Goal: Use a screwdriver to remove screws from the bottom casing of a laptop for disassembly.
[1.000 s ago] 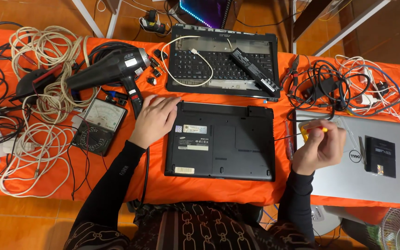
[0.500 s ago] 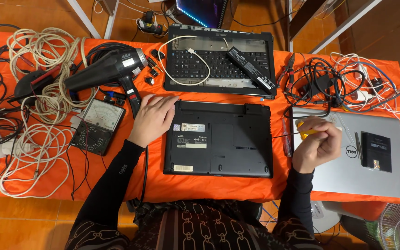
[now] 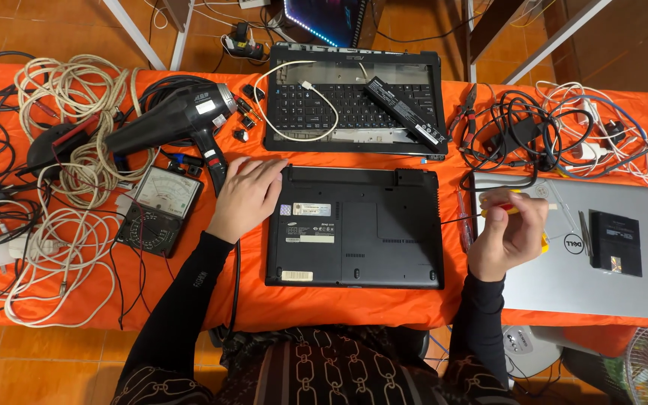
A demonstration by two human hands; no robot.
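A black laptop (image 3: 358, 225) lies upside down in the middle of the orange table cover (image 3: 339, 304). My left hand (image 3: 247, 196) rests flat at its top left corner, fingers apart, touching the case edge. My right hand (image 3: 508, 232) hovers just right of the laptop, closed around a small screwdriver with a yellow and orange handle (image 3: 505, 210), whose thin shaft points left toward the laptop's right edge. A silver closed laptop (image 3: 594, 270) lies under and beside that hand.
Behind sits an opened laptop base with keyboard (image 3: 354, 105), a white cable and a battery bar (image 3: 405, 111) on it. Left: black hair dryer (image 3: 166, 124), analog multimeter (image 3: 160, 210), white cable coils (image 3: 54, 247). Right: tangled cables (image 3: 556, 135), a black drive (image 3: 615, 241).
My right hand has lifted slightly and turned the screwdriver so its tip points toward the black laptop. My left hand stays on the laptop corner.
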